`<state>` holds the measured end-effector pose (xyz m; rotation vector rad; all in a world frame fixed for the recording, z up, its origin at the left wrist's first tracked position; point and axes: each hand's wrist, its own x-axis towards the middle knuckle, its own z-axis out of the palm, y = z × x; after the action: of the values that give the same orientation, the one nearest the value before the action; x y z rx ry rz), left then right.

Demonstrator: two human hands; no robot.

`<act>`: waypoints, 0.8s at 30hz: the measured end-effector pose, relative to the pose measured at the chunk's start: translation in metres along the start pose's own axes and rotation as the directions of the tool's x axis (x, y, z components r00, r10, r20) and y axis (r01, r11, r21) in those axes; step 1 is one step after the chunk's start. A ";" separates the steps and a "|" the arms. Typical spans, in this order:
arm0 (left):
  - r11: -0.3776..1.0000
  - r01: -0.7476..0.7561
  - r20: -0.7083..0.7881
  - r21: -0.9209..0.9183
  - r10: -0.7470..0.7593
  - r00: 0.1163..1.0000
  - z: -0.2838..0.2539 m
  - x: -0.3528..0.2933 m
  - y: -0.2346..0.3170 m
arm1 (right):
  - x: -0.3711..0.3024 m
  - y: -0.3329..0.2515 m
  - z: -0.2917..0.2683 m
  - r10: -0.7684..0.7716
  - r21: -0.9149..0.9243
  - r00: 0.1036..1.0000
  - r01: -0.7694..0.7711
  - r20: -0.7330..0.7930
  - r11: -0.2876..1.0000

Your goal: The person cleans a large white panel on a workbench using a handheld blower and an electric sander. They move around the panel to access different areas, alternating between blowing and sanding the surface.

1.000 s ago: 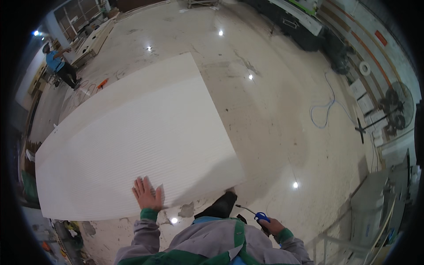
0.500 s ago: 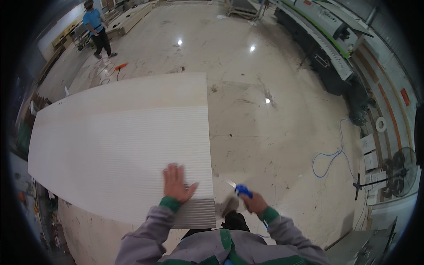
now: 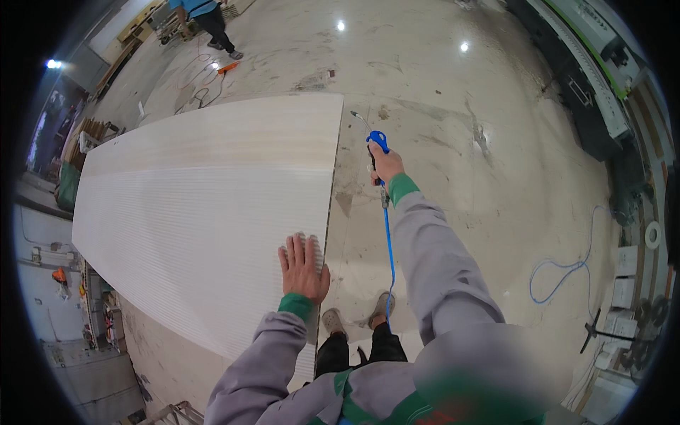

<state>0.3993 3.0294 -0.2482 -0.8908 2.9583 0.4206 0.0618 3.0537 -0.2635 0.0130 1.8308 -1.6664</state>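
Note:
A large white panel with fine parallel ridges (image 3: 198, 212) lies in front of me, stretching to the left. My left hand (image 3: 304, 273) rests palm down near its right edge, fingers spread. Out past that edge, my right hand (image 3: 386, 164) is wrapped round a blue air blow gun (image 3: 378, 139). The gun's thin bent metal nozzle points forward and left, close to the panel's far right corner. From its grip a blue air hose (image 3: 390, 255) runs down toward my feet.
At the far left stands a person in a blue shirt (image 3: 204, 10), near an orange tool (image 3: 227, 68) with cords on the floor. A dark machine (image 3: 581, 92) lines the right side. Looped blue hose (image 3: 552, 263) and a standing fan (image 3: 616, 333) are at right.
My right hand has reached forward with the air blow gun, from near my body to the panel's far right corner. My left hand still lies on the panel. The view has shifted.

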 end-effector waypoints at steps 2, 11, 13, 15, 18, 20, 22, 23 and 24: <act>1.000 0.003 -0.006 0.003 -0.003 1.000 0.001 0.002 0.000 | 0.029 -0.006 0.014 0.035 -0.002 0.998 -0.035 0.052 0.999; 0.999 -0.004 -0.026 -0.046 0.003 1.000 0.001 0.004 -0.007 | -0.002 0.036 0.005 0.207 0.153 0.963 -0.234 0.174 0.960; 0.999 -0.021 -0.065 -0.044 0.018 0.998 0.005 0.001 -0.010 | -0.053 0.069 -0.014 0.242 0.127 0.940 -0.278 0.242 0.952; 0.999 -0.014 -0.076 -0.040 0.011 0.997 0.011 -0.002 -0.012 | -0.107 0.105 -0.033 0.316 -0.022 0.915 -0.321 0.252 0.947; 1.000 -0.025 -0.137 -0.017 0.023 0.990 0.016 -0.005 -0.014 | -0.207 0.159 -0.067 0.399 -0.221 0.860 -0.342 0.317 0.913; 0.999 -0.020 -0.115 -0.045 0.015 0.993 0.018 -0.005 -0.014 | -0.278 0.193 -0.088 0.421 -0.385 0.832 -0.278 0.362 0.880; 0.998 -0.037 -0.132 -0.049 0.031 0.991 0.018 -0.006 -0.013 | -0.358 0.225 -0.100 0.591 -0.545 0.678 -0.323 0.438 0.774; 0.998 -0.048 -0.143 -0.044 0.041 0.989 0.018 -0.009 -0.013 | -0.389 0.236 -0.106 0.686 -0.688 0.588 -0.281 0.428 0.669; 0.999 -0.031 -0.116 -0.029 0.027 0.993 0.019 -0.012 -0.013 | -0.420 0.246 -0.111 0.658 -0.738 0.586 -0.144 0.473 0.659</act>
<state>0.4157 3.0307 -0.2685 -0.9063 3.0818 0.4317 0.4463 3.3710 -0.2897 -0.4022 1.4781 -0.4781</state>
